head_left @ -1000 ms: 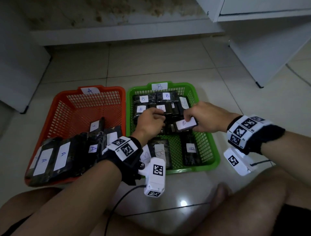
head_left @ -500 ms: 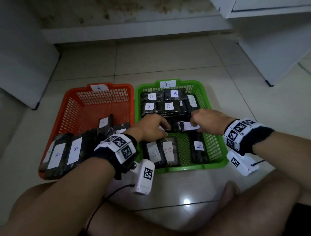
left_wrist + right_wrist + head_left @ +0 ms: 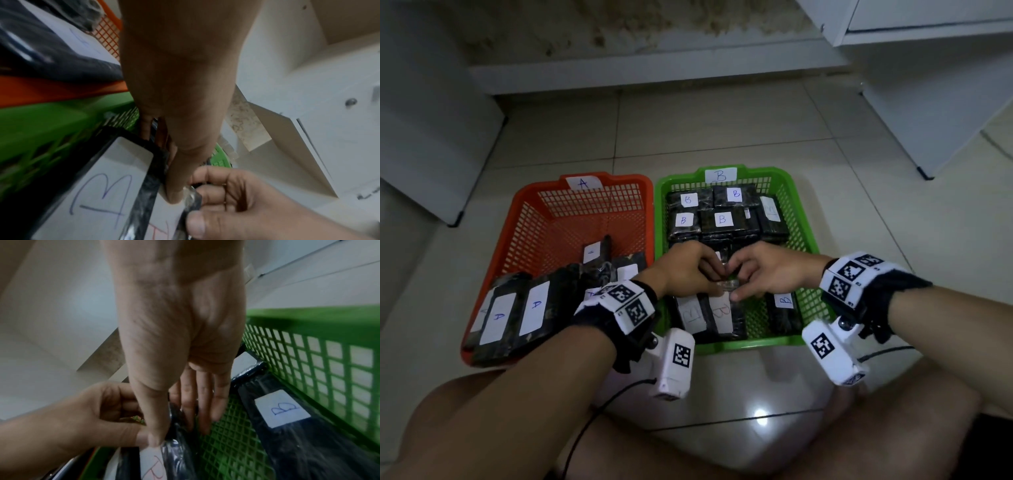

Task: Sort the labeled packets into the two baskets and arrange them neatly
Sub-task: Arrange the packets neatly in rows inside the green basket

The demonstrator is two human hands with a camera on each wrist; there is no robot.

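An orange basket [image 3: 524, 219] tagged A holds several dark packets [image 3: 534, 308] with white A labels at its near end. Beside it on the right, a green basket [image 3: 801, 219] tagged B has B packets [image 3: 722, 219] in rows at the back and more [image 3: 719, 313] along the front. My left hand [image 3: 714, 274] and right hand [image 3: 738, 278] meet in the middle of the green basket. Together they pinch one dark plastic-wrapped packet [image 3: 729, 283], whose label is hidden. In the wrist views my right hand [image 3: 179, 433] grips the packet's [image 3: 191, 203] edge, with my left hand [image 3: 162, 162] close against it.
The baskets stand side by side on a pale tiled floor [image 3: 722, 130]. White cabinets [image 3: 928, 102] stand at the back right and back left [image 3: 424, 137]. My bare knees [image 3: 482, 428] sit just in front of the baskets.
Both hands moved nearer to me in the green basket and came together. The B packet that my right hand held flat is now pinched between both hands, its label out of sight.
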